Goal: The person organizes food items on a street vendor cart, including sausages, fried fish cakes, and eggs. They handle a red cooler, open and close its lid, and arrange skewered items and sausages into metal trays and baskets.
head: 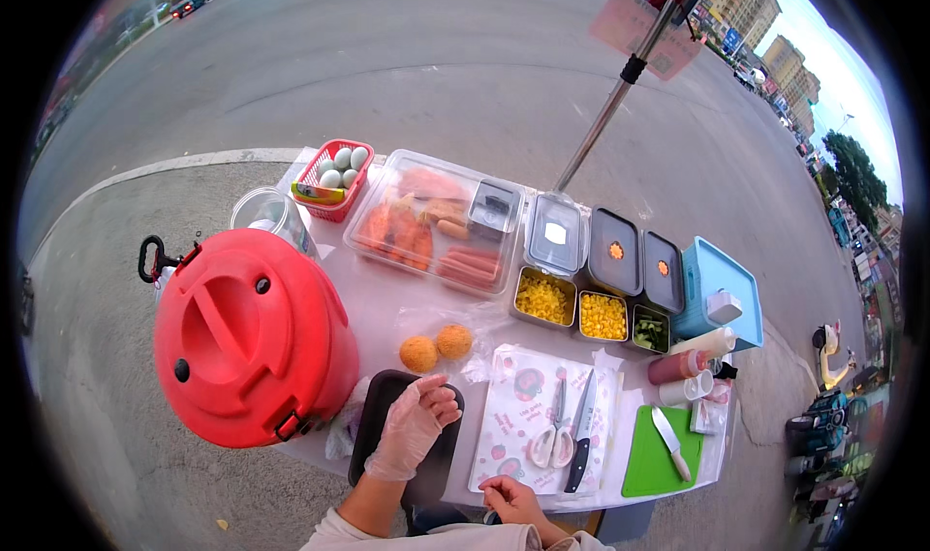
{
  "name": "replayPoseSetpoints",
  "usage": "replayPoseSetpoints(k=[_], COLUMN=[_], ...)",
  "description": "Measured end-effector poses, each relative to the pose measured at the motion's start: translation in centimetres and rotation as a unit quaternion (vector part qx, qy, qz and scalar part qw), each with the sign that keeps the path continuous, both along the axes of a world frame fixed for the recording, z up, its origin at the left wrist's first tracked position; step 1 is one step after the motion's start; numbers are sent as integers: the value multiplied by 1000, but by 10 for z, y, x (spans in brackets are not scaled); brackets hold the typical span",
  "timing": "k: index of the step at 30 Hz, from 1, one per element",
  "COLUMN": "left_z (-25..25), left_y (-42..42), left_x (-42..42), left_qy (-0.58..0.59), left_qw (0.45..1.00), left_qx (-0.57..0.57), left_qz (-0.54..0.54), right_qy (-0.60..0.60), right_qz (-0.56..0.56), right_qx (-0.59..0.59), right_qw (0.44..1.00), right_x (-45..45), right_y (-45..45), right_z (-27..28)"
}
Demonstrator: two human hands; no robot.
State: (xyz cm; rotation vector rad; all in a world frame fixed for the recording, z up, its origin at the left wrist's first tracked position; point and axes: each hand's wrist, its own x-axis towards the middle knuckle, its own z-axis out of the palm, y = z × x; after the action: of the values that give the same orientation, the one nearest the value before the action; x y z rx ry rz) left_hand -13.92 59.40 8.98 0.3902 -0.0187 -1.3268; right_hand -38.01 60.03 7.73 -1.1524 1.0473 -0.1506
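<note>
My left hand (411,426), in a clear plastic glove, is above a black tray (378,406). Its fingers are loosely bent, and nothing shows in them. Just beyond lie two round, golden crumb-coated balls (419,354) beside a crumpled clear plastic bag (476,362). My right hand (512,501) is bare, at the table's front edge, with fingers curled. A small dark thing shows under it, and I cannot tell if it is held. Printed paper sheets (508,413) lie beyond that hand, bearing scissors (555,435) and a black-handled kitchen knife (580,442).
At left stands a red lidded barrel (247,333). Behind are an egg basket (338,177), a clear sausage box (436,220), and metal tins of corn (603,316) and cucumber (650,330). Squeeze bottles (676,367) and a green board (647,464) with a knife (668,435) are right.
</note>
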Motion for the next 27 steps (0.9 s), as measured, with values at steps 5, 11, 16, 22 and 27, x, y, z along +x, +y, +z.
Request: replayPoseSetpoints(k=[5,11,16,22,27], left_z=[-3,-2,-4,-4,2], left_y=[-11,-17,-26,-31,-31], left_x=[6,17,15,12,9], left_qy=[88,150,160,134,123], left_qw=[996,988,986,990,992], left_qx=[-4,-27,-36,-36,-3], left_qz=[23,7,-14,-23,-21], right_qy=[17,27,20,13,-5], right_qz=[-3,-6,-21,-24,-46], right_qx=[0,10,23,25,20], right_qw=[1000,1000,999,999,999], right_x=[1,3,2,-1,-3], right_y=[-9,-19,-25,-27,-26], right_z=[-1,-1,-1,-2,-1])
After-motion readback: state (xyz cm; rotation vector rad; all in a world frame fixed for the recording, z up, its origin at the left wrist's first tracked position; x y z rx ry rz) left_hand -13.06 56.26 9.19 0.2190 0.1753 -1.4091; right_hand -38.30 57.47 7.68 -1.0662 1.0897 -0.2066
